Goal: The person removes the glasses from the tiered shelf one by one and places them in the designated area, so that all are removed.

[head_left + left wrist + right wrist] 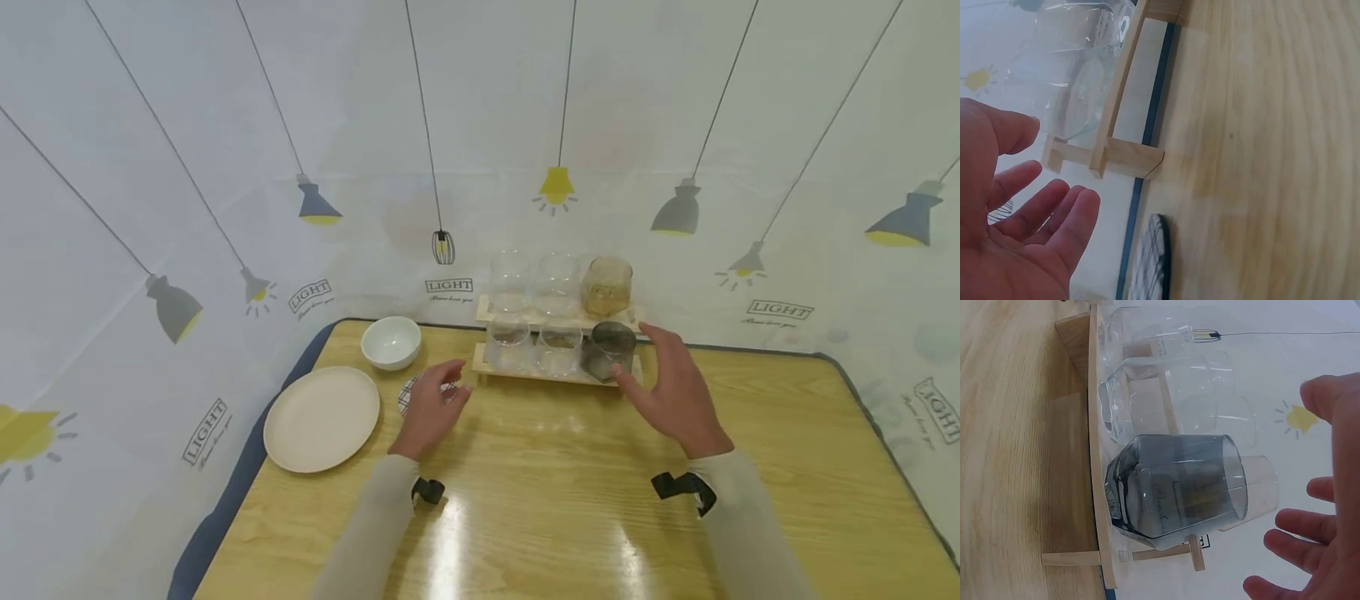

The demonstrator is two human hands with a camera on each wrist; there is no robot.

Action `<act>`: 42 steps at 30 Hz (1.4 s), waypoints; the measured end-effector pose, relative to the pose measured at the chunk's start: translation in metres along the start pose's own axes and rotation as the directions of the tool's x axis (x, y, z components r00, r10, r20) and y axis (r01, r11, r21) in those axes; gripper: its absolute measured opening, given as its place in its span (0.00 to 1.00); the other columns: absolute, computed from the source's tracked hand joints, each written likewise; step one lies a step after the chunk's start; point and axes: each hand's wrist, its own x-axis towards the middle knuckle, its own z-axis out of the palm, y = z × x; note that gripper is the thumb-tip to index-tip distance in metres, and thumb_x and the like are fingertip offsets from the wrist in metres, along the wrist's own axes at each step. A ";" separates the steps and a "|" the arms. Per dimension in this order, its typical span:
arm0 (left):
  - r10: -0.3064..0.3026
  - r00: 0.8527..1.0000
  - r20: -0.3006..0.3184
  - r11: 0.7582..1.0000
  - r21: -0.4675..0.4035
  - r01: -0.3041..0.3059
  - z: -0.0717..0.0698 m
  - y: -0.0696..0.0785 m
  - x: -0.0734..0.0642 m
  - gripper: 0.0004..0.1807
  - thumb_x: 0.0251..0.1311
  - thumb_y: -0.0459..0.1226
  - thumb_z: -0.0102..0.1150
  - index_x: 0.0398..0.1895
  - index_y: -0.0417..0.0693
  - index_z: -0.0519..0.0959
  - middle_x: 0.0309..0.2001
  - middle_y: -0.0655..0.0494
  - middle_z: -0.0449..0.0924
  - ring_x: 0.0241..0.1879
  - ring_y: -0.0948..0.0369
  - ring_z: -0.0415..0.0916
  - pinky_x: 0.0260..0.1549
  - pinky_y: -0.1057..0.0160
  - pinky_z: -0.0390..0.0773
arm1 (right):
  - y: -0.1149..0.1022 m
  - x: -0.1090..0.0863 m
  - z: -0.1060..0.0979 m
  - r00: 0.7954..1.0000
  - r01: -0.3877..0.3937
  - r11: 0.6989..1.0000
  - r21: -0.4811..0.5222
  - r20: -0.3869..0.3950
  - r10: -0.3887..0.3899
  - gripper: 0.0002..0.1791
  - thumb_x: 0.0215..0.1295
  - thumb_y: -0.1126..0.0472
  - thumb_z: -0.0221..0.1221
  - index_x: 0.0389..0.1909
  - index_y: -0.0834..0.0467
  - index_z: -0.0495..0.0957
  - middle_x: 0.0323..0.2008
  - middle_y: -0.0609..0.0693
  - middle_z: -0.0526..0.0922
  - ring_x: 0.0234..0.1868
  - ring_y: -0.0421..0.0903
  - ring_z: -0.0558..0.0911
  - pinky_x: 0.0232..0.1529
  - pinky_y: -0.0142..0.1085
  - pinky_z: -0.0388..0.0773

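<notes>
My right hand (675,396) is spread beside a smoky grey glass (604,354), thumb and fingers apart. In the right wrist view a gap shows between the hand and this grey glass (1179,487). The glass stands on the right end of the lower shelf of a two-tier wooden rack (483,360). Two clear glasses (558,350) share that shelf. On the upper shelf stand two more clear glasses (510,282) and an amber glass (607,287). Fingers slightly bent, my left hand (431,410) holds nothing above a checkered coaster (406,395), partly hiding it.
A white bowl (391,343) stands at the back left of the wooden table (555,500). Nearer lies a large cream plate (322,419). The wall (480,108), printed with hanging lamps, rises right behind the rack.
</notes>
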 end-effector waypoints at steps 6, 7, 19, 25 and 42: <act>-0.132 0.991 0.004 0.988 -0.082 0.132 0.012 -0.004 0.013 0.24 0.73 0.40 0.65 0.69 0.48 0.77 0.64 0.47 0.80 0.64 0.51 0.80 0.62 0.53 0.83 | 0.011 0.019 0.004 0.999 -0.050 0.995 0.085 -0.013 0.051 0.40 0.77 0.45 0.60 0.80 0.63 0.60 0.74 0.67 0.68 0.72 0.69 0.70 0.66 0.69 0.68; -0.148 0.989 0.011 0.985 -0.093 0.148 0.014 -0.005 0.015 0.24 0.73 0.41 0.65 0.69 0.48 0.77 0.65 0.48 0.80 0.65 0.51 0.80 0.62 0.52 0.83 | 0.014 0.022 0.004 0.998 -0.064 0.993 0.097 -0.013 0.065 0.40 0.78 0.45 0.59 0.80 0.63 0.60 0.74 0.67 0.68 0.72 0.68 0.69 0.67 0.69 0.68; -0.261 0.961 0.094 0.934 -0.228 0.276 0.035 -0.018 0.040 0.22 0.73 0.45 0.65 0.68 0.54 0.79 0.67 0.50 0.80 0.64 0.50 0.81 0.59 0.54 0.85 | 0.045 0.066 0.010 0.968 -0.250 0.940 0.232 0.098 0.233 0.45 0.77 0.38 0.57 0.82 0.60 0.55 0.77 0.65 0.66 0.77 0.65 0.67 0.71 0.65 0.69; -0.291 0.953 0.084 0.930 -0.209 0.302 0.040 -0.017 0.050 0.19 0.75 0.44 0.63 0.66 0.54 0.81 0.69 0.51 0.79 0.66 0.51 0.79 0.63 0.53 0.82 | 0.052 0.086 0.012 0.955 -0.294 0.916 0.273 0.131 0.267 0.49 0.75 0.33 0.57 0.84 0.56 0.51 0.78 0.63 0.66 0.78 0.62 0.67 0.74 0.61 0.69; -0.381 0.919 0.099 0.861 -0.323 0.392 0.040 -0.006 0.062 0.18 0.74 0.33 0.61 0.64 0.51 0.82 0.65 0.43 0.80 0.63 0.49 0.81 0.52 0.57 0.87 | 0.046 0.123 0.016 0.946 -0.298 0.912 0.282 0.218 0.242 0.50 0.72 0.36 0.63 0.85 0.50 0.51 0.79 0.60 0.67 0.79 0.65 0.65 0.75 0.65 0.64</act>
